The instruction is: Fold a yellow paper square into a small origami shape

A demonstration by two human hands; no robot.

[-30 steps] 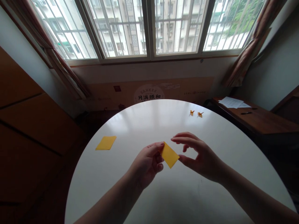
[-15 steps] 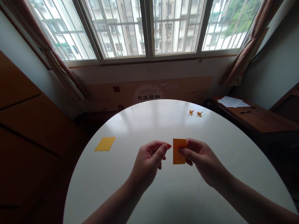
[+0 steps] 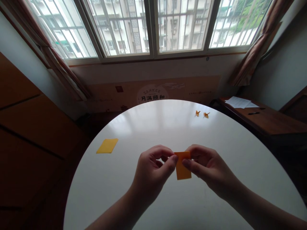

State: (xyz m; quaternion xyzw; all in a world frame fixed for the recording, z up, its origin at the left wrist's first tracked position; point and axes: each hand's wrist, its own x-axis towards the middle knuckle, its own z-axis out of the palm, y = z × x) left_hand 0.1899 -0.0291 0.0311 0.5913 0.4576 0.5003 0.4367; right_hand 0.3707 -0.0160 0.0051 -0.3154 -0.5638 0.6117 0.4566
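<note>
A small orange rectangle of paper is held up above the white round table, between my two hands. My left hand pinches its upper left corner between thumb and forefinger. From the other side, my right hand grips the paper with the thumb across its front; the fingers behind it are partly hidden. To the left on the tabletop lies a flat yellow stack of square paper. Toward the far right edge stand two small folded paper birds, orange-yellow and side by side.
Beyond the table's right side is a brown wooden desk with white sheets and a dark slim object on it. A barred window with curtains fills the far wall. Wooden cabinet doors stand at the left.
My left hand has closed its thumb and forefinger on the paper's upper left corner, where before it was just apart from it. The paper has come slightly lower with my right hand.
</note>
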